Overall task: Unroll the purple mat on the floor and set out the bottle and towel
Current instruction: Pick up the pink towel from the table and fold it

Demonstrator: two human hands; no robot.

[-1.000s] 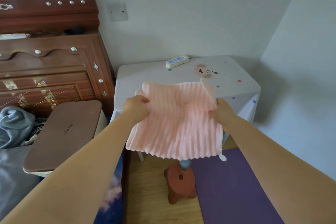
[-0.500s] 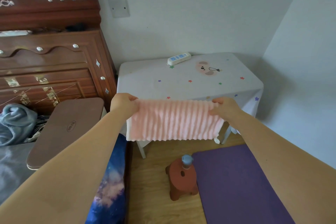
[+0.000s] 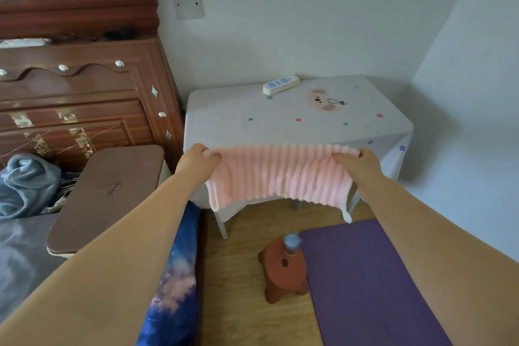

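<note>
Over the near edge of the small table draped in a white star-printed cloth (image 3: 238,126), a person holds a pink ribbed towel (image 3: 278,177) stretched by its top edge. On the left, the left hand (image 3: 198,161) has its fingers closed in a pinch on the towel's left corner; on the right, the right hand (image 3: 363,166) pinches the opposite corner the same way. The cloth hangs doubled between them, its lower hem sagging in front of the table edge. Below, a blue-capped bottle (image 3: 292,243) stands on a small reddish-brown stool (image 3: 283,270), just beside the flat purple mat (image 3: 365,289) spread on the wooden floor.

The likeliest trouble seems to be the fold: the left edge already curls under, so an uneven lowering could leave the towel crooked or bunched. If the loose hem or its white loop swings down, it might brush the bottle, which looks tall for its perch and could tip.

Compared with a second ago, the towel, then hanging long, is now halved and pulled wider, and the hands have moved apart and towards the table.
</note>
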